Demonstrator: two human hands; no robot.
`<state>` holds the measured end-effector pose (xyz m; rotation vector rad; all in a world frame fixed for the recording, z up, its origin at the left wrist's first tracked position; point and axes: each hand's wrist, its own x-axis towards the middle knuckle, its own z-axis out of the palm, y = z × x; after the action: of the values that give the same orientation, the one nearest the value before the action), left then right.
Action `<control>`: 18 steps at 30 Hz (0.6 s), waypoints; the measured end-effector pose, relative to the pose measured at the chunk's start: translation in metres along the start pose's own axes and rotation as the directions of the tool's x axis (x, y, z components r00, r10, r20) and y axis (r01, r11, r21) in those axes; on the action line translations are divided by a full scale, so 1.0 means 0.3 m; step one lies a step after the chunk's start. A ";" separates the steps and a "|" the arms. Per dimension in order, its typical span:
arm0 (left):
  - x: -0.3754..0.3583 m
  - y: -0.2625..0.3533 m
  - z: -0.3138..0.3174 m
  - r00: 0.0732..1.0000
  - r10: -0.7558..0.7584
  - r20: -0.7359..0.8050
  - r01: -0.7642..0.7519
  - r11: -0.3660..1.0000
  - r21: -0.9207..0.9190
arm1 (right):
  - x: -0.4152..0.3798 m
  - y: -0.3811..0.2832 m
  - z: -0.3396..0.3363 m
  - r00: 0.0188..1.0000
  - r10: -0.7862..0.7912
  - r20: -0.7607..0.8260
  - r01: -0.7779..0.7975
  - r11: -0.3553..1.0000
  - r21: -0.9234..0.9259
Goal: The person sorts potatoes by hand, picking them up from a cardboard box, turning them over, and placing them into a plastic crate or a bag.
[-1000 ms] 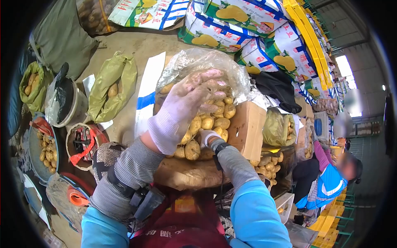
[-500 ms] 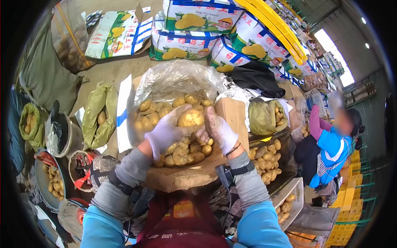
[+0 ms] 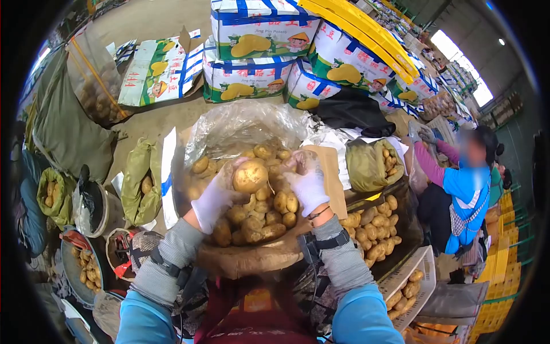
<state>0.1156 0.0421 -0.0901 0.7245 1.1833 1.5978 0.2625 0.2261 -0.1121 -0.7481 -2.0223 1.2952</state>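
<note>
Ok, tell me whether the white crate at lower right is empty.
Not empty: several potatoes are visible inside the white crate.

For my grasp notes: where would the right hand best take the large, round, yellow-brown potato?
Probably by the potato's bulging right side, coming from the right: this side of the potato is bare, while the white-gloved left hand covers its left edge.

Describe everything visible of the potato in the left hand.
The potato is rounded and pale yellow-brown, its skin marked with darker specks, and it looks whole. The gloved left hand grips it from the side, covering its left edge. It is held above the heap of potatoes in front of the person, apart from the right hand. Its underside is hidden.
</note>
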 end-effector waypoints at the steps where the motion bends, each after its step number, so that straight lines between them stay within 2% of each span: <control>1: -0.001 0.001 0.002 1.000 0.016 0.000 -0.016 1.000 -0.020 | -0.008 -0.050 0.002 0.990 0.140 0.012 -0.140 0.988 0.068; 2: -0.004 0.005 0.010 1.000 0.031 0.000 -0.031 0.999 -0.039 | -0.012 -0.077 0.007 0.960 0.277 0.032 -0.279 0.951 0.133; 3: -0.009 0.009 0.014 0.999 0.045 0.000 -0.045 0.997 -0.059 | -0.011 -0.078 0.015 0.967 0.224 0.121 -0.248 0.938 0.241; 5: -0.020 0.023 0.014 0.999 -0.038 0.031 0.042 0.986 -0.164 | -0.015 -0.081 0.029 0.958 0.087 0.273 -0.206 0.870 0.448; 6: -0.025 0.034 0.014 0.996 -0.075 0.049 0.084 0.973 -0.215 | -0.023 -0.109 0.035 0.945 0.100 0.310 -0.228 0.883 0.410; 8: -0.045 0.078 0.021 0.989 -0.138 0.059 0.148 0.967 -0.207 | -0.050 -0.185 0.042 0.916 0.129 0.380 -0.265 0.906 0.330; 9: -0.052 0.090 0.022 0.983 -0.172 0.065 0.181 0.962 -0.202 | -0.048 -0.167 0.038 0.923 0.084 0.376 -0.251 0.872 0.420; 12: -0.069 0.084 -0.005 0.978 -0.144 0.149 0.193 0.892 -0.409 | -0.030 -0.151 0.004 0.872 0.137 0.470 -0.381 0.793 0.476; 15: -0.049 0.052 -0.021 0.980 -0.121 0.159 0.181 0.876 -0.447 | -0.037 -0.189 0.001 0.834 0.182 0.521 -0.318 0.930 0.183; 18: -0.047 0.014 -0.054 0.983 -0.131 0.131 0.180 0.833 -0.524 | -0.035 -0.145 0.030 0.879 0.213 0.425 -0.287 0.951 0.116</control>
<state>0.1050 0.0230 -0.0906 0.3183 0.6548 1.6306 0.2567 0.1975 -0.0769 -0.7185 -2.1380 1.8900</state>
